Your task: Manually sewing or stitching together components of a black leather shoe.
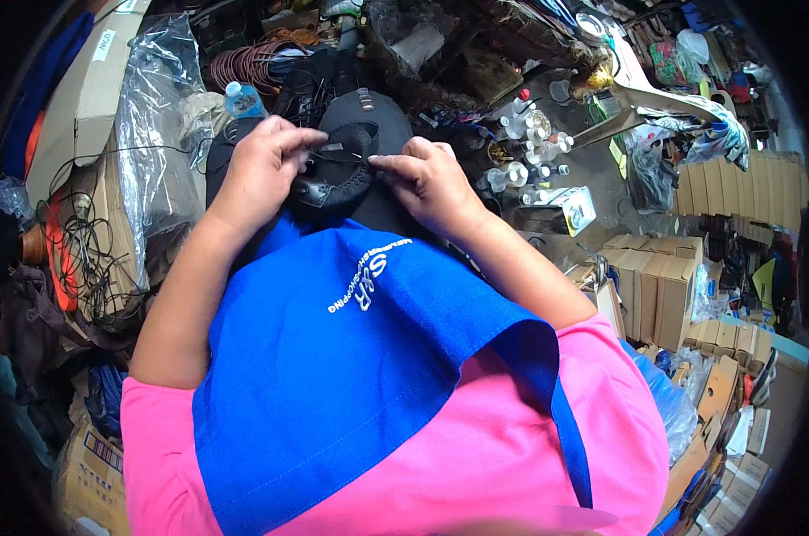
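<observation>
The right hand (435,186) pinches a thin, needle-like piece (360,157) above the black shoe (388,121); the left hand (263,168) is half-curled, its hold I cannot tell. A loose pinch could drop the piece.

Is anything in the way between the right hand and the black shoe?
Nothing that I can see. The right hand has its fingertips at the opening of the black shoe. The blue cloth lies nearer the body, not between them.
</observation>
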`<state>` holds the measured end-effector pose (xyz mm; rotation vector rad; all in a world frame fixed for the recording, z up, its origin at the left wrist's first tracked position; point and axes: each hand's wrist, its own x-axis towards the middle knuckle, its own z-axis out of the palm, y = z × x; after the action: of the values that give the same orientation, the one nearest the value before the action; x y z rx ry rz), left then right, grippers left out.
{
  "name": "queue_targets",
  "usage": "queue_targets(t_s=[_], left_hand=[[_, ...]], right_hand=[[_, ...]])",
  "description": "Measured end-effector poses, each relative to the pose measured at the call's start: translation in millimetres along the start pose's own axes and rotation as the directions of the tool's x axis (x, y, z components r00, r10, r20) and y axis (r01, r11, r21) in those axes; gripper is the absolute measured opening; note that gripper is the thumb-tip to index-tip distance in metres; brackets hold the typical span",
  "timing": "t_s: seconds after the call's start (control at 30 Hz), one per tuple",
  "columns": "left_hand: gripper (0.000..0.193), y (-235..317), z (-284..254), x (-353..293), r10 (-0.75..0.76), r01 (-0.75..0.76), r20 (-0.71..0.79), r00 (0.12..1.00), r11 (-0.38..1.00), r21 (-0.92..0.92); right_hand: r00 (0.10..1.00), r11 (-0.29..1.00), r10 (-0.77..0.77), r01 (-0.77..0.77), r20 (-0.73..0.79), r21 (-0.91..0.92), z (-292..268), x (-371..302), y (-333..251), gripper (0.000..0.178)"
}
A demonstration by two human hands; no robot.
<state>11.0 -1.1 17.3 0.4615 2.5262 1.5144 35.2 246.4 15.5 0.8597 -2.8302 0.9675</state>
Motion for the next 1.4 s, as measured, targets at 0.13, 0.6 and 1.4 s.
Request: queue_targets(t_s=[0.13, 0.6, 1.4], left_hand=[[0.013, 0.5, 7.5, -14.6, 0.234, -0.19, -0.076, 0.969, 0.909, 0.371], [0.019, -12.9, 17.3, -1.6, 0.163, -0.146, -0.079, 0.983, 0.972, 0.184], [0.021, -16.6, 18.6, 10.2, 0.184, -0.187, 0.038, 0.982, 0.941, 0.281]], right_hand=[[0.999, 0.988, -0.047, 0.043, -0.025, -0.15, 8.7, -6.4, -12.1, 0.031], [0.958, 0.918, 0.211, -0.262, 0.194, 0.297, -7.4, 9.5, 19.4, 0.03], [0.91, 0.915, 0.134, -0.266, 0.392, 0.304, -19.3, 33.5, 38.9, 0.023]])
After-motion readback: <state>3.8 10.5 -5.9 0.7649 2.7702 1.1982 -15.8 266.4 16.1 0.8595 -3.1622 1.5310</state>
